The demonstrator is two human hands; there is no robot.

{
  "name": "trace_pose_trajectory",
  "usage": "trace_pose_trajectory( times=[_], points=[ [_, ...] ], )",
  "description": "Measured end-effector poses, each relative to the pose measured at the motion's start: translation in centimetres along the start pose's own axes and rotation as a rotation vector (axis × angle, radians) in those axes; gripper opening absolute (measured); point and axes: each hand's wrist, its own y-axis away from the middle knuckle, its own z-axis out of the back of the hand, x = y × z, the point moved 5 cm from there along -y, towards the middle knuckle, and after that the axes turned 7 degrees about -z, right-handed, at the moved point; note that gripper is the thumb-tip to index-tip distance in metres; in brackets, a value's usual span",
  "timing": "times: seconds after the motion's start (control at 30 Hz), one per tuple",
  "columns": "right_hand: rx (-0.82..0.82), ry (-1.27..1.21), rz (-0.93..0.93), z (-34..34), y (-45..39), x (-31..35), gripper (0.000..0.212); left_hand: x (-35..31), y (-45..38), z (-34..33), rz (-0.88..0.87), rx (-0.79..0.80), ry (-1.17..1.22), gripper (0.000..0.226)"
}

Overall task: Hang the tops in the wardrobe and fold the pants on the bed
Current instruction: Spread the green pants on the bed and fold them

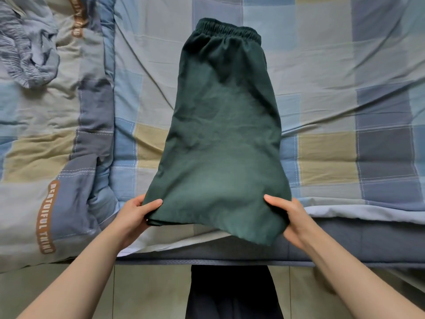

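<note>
Dark green pants [224, 125] lie folded lengthwise on the checked bed sheet [345, 77], elastic waistband at the far end, leg hems toward me at the bed's near edge. My left hand [135, 214] pinches the near left corner of the hems, thumb on top. At the near right corner my right hand [291, 217] grips the cloth, thumb on top, fingers underneath. The near end of the pants is lifted slightly off the bed.
A bunched checked quilt [57, 146] with brown lettered strips covers the left of the bed. A crumpled blue-grey striped garment [25, 51] lies on it at the far left. The mattress edge [230, 252] runs across below my hands, tiled floor beneath.
</note>
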Motion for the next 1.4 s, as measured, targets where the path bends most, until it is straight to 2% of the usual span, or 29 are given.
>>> trace_pose_trajectory(
  times=[0.13, 0.23, 0.3, 0.33, 0.4, 0.47, 0.5, 0.53, 0.57, 0.6, 0.63, 0.7, 0.73, 0.77, 0.83, 0.87, 0.93, 0.97, 1.03, 1.1, 1.17, 1.3, 1.4],
  points=[
    [0.026, 0.099, 0.028, 2.5, 3.2, 1.1, 0.031, 0.4, 0.8, -1.6, 0.012, 0.159, -0.041, 0.041],
    [-0.081, 0.351, 0.011, 5.6, 3.3, 0.5, 0.021, 2.0, 0.8, -2.5, 0.023, 0.175, -0.26, 0.029],
    [-0.193, 0.672, -0.05, 8.1, 2.4, -0.5, 0.013, 3.4, 0.0, -2.4, -0.009, 0.113, -0.509, 0.024],
    [-0.242, 0.857, -0.099, 9.3, 1.8, -1.4, 0.021, 4.0, -0.6, -2.3, -0.032, 0.081, -0.661, 0.024],
    [-0.319, 1.08, -0.103, 10.8, 0.8, -2.1, 0.021, 4.4, -1.2, -3.3, -0.043, 0.036, -0.989, 0.022],
    [-0.334, 1.007, -0.033, 10.6, 0.3, -2.1, 0.02, 3.1, -0.6, -4.8, -0.052, -0.2, -1.335, 0.038],
    [-0.341, 0.903, -0.021, 10.3, 0.2, -2.0, 0.016, 2.0, 0.0, -6.0, -0.127, -0.335, -1.45, 0.051],
    [-0.358, 0.83, -0.003, 9.8, 0.1, -1.7, 0.013, 0.9, 0.5, -7.7, -0.266, -0.398, -1.502, 0.062],
    [-0.389, 0.786, 0.021, 9.6, -0.1, -1.4, 0.018, 0.0, 1.0, -10.0, -0.486, -0.408, -1.494, 0.067],
    [-0.411, 0.718, 0.04, 9.3, -0.3, -1.0, 0.024, -0.4, 1.2, -12.1, -0.658, -0.326, -1.396, 0.064],
    [-0.414, 0.629, 0.059, 8.8, -0.4, -0.5, 0.027, -0.6, 1.3, -14.4, -0.726, -0.161, -1.239, 0.053],
    [-0.345, 0.532, 0.085, 7.1, -0.4, 0.0, 0.033, -0.1, 1.1, -18.5, -0.588, 0.144, -0.959, 0.024],
    [-0.297, 0.581, 0.122, 6.3, -0.5, 0.0, 0.038, 0.1, 1.0, -20.3, -0.521, 0.213, -0.869, 0.013],
    [-0.237, 0.721, 0.173, 5.1, -0.4, 0.0, 0.045, 0.2, 0.8, -21.8, -0.474, 0.233, -0.781, 0.008],
    [-0.089, 1.005, 0.202, 3.1, -0.1, -1.3, 0.064, 0.1, 0.1, -24.2, -0.404, 0.194, -0.628, 0.016],
    [-0.007, 1.053, 0.174, 2.6, 0.0, -2.2, 0.07, 0.1, -0.5, -24.9, -0.38, 0.163, -0.614, 0.023],
    [0.093, 0.998, 0.117, 2.2, 0.0, -2.4, 0.064, 0.2, -1.7, -25.2, -0.377, 0.093, -0.767, 0.026],
    [0.074, 0.983, 0.135, 2.5, -0.2, -1.7, 0.054, 0.2, -2.2, -24.9, -0.379, 0.058, -0.85, 0.02],
    [-0.127, 1.086, 0.294, 4.0, -0.9, 0.5, 0.035, 0.4, -2.7, -24.4, -0.364, 0.018, -0.9, 0.008],
    [-0.383, 1.157, 0.47, 5.2, -1.1, 3.0, 0.025, 0.6, -3.0, -24.0, -0.355, 0.034, -0.854, 0.008],
    [-0.48, 1.209, 0.534, 4.9, -1.3, 3.9, 0.016, 0.7, -3.1, -23.5, -0.37, 0.069, -0.784, 0.014],
    [-0.629, 1.467, 0.557, 2.5, -2.7, 4.3, 0.04, 1.1, -3.3, -22.9, -0.389, 0.163, -0.615, 0.023],
    [-0.661, 1.441, 0.568, 1.3, -3.7, 5.6, 0.03, 0.4, -3.0, -22.9, -0.386, 0.298, -0.637, 0.04]
  ],
)
